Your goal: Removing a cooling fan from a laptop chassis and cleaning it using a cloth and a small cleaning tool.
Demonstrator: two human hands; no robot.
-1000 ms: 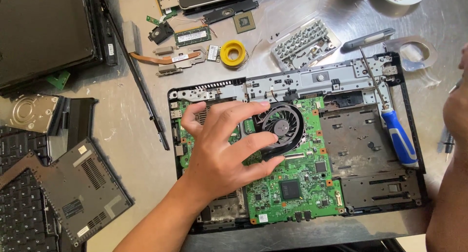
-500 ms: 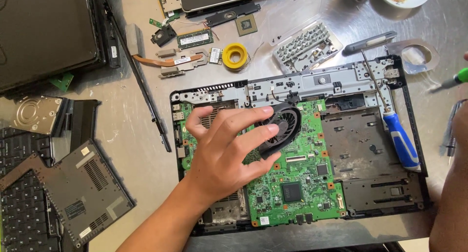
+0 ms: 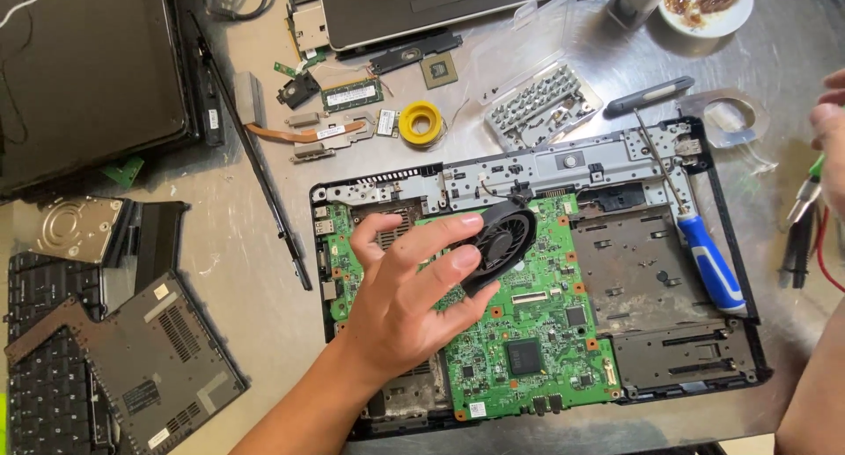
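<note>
An opened laptop base [image 3: 722, 244] lies on the metal table with its green circuit board [image 3: 537, 341] exposed. My left hand [image 3: 409, 288] grips a round black cooling fan [image 3: 502, 242] and holds it tilted up above the board's upper left part. My right hand [image 3: 829, 134] sits at the far right edge, fingers closed around a small green-handled tool [image 3: 814, 178] that is mostly out of frame. A blue-handled screwdriver [image 3: 709, 261] rests across the base's right side.
A clear box of screwdriver bits [image 3: 541, 107], a yellow solder reel [image 3: 420, 122], a copper heat pipe [image 3: 304, 134] and small chips lie behind the base. Black covers [image 3: 154, 358], a keyboard [image 3: 40, 349] and a hard drive [image 3: 70, 226] sit left. Another laptop [image 3: 88, 68] is far left; a bowl [image 3: 704, 6] far right.
My left hand has lifted the fan off the board and tilted it upright. My right hand has drawn back toward the right edge with the green tool.
</note>
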